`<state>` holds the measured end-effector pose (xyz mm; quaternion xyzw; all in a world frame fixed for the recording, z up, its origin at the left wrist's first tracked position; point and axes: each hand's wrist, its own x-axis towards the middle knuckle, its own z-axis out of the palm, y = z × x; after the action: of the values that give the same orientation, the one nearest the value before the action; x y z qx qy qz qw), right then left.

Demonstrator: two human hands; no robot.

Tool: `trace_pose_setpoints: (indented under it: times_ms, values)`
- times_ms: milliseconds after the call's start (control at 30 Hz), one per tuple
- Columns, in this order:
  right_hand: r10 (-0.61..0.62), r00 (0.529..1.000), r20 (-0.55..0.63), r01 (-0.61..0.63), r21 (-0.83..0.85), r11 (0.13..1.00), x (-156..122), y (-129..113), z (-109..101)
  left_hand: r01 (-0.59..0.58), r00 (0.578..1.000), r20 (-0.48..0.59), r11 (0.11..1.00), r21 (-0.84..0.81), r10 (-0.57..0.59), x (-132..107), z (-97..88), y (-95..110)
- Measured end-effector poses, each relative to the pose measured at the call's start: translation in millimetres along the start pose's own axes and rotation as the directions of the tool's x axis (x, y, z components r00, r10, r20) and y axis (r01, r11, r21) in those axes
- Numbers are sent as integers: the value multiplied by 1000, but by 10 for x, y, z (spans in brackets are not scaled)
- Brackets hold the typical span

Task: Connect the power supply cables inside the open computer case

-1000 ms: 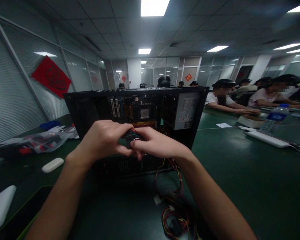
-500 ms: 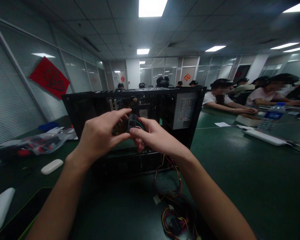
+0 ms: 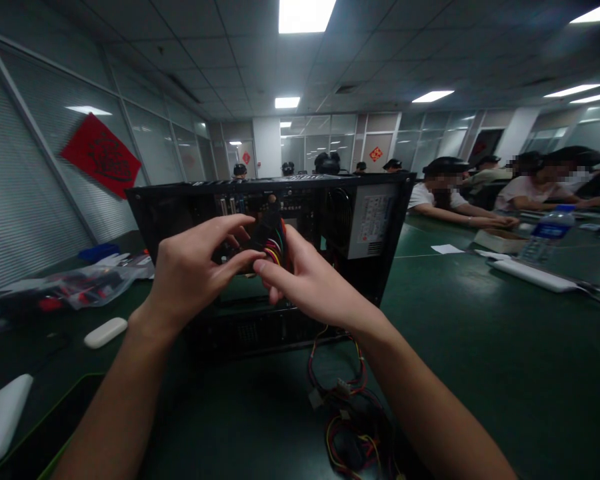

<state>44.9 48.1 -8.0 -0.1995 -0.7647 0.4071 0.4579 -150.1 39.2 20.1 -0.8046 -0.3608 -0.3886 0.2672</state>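
An open black computer case point(image 3: 180, 207) lies on its side on the green table point(image 3: 480, 347), its motherboard and power supply point(image 3: 373, 220) facing me. In front of it, my left hand point(image 3: 193, 270) and my right hand point(image 3: 310, 280) are both closed on a black power connector point(image 3: 266, 230) with a bundle of coloured wires. My left thumb and fingers pinch it from the left; my right fingers wrap the wires just below it. More wires point(image 3: 350, 420) trail down from the case onto the table.
A white oblong object point(image 3: 105, 331) and plastic bags with parts point(image 3: 80, 283) lie at the left. A water bottle point(image 3: 543, 240) and a white keyboard point(image 3: 535, 275) stand at the right, where other people sit at the table. A white device point(image 3: 0, 420) lies at the near left.
Both hands have risen with the connector, from low in front of the case up toward the motherboard. The connector now stands more upright, with its wires fanned out below it.
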Motion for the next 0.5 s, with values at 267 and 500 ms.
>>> trace_pose_setpoints:
  times_ms: [267,500]
  values:
    - [-70,997,-36,66,-103,993,102,101,-221,-107,994,36,993,43,105,-16,91,-61]
    - [-91,995,-48,85,-121,989,132,156,-355,-122,990,58,990,-71,126,-13,166,6]
